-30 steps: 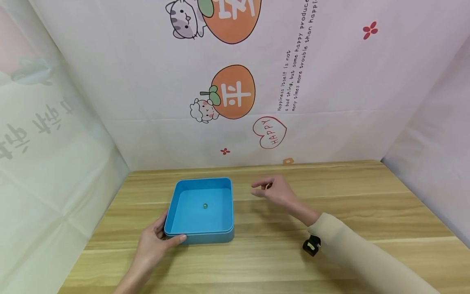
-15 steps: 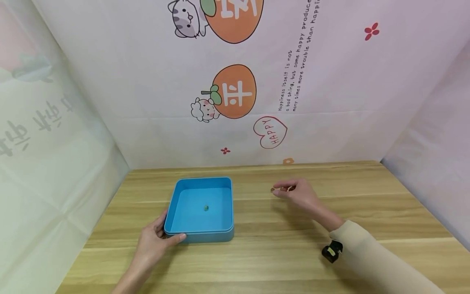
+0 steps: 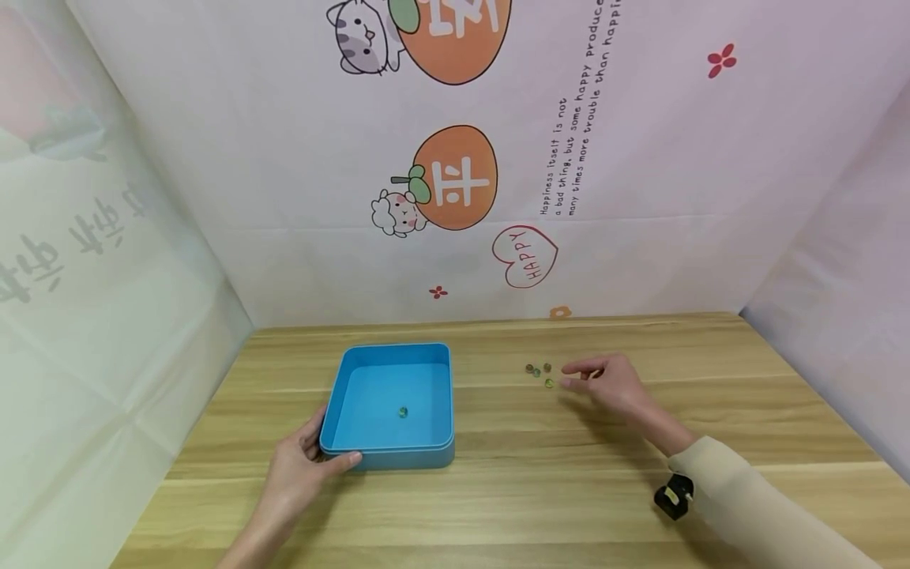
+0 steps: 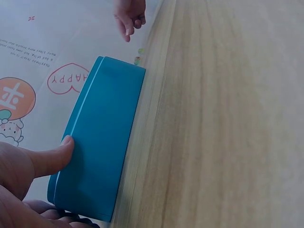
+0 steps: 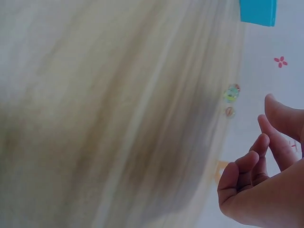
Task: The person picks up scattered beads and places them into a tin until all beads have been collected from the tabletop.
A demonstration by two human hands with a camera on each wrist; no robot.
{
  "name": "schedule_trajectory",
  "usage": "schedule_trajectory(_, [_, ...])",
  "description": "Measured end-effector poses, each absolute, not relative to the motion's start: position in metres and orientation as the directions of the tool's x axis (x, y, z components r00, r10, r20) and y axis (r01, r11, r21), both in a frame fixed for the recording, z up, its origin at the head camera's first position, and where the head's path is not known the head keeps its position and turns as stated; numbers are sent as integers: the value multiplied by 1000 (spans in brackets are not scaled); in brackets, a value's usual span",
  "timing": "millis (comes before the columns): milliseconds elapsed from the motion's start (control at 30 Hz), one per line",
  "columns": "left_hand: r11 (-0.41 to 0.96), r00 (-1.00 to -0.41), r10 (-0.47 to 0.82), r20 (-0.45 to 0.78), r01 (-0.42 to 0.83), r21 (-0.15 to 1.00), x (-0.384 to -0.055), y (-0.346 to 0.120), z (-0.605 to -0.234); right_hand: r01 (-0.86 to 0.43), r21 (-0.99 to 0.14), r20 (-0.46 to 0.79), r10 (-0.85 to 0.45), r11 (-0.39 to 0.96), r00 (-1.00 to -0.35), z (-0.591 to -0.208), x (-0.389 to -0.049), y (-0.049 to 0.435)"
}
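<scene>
My left hand (image 3: 295, 466) grips the near left corner of a square, open blue box (image 3: 387, 460), thumb over the front wall and fingers along the left side. One small glass marble (image 3: 403, 412) lies on the box's floor. Right of the box, several glass marbles (image 3: 536, 372) sit close together on the table. A yellow-green marble (image 3: 549, 383) is the one nearest my right hand (image 3: 614, 387). That hand hovers just right of the group, thumb and index finger apart with nothing between them. In the right wrist view its other fingers (image 5: 247, 164) are loosely bent.
The wood-grain table (image 3: 498, 506) reaches back to a white printed cloth wall (image 3: 640, 261). Cloth also hangs at the left side (image 3: 142, 316) and the right side (image 3: 832, 292). A small black device (image 3: 674, 496) is at my right sleeve (image 3: 753, 498).
My right hand has moved right, away from the box, and marbles now show on the table where it was. The marble in the box has rolled slightly toward me. My left hand keeps its grip.
</scene>
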State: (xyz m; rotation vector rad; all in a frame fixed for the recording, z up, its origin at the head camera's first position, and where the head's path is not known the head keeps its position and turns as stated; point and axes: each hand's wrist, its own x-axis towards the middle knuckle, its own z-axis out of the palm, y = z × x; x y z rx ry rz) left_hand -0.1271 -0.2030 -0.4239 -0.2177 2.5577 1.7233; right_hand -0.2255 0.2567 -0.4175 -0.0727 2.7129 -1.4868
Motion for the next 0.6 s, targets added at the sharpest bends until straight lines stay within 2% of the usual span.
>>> schedule_trajectory(267, [362, -989, -90, -120, -144, 921, -127, -203, -425, 20, -829, -63, -58, 559, -996, -424, -230, 257])
schedule_trajectory(600, [370, -989, -94, -118, -144, 918, -126, -202, -423, -4, -807, -53, -80, 590, -995, -423, -235, 249])
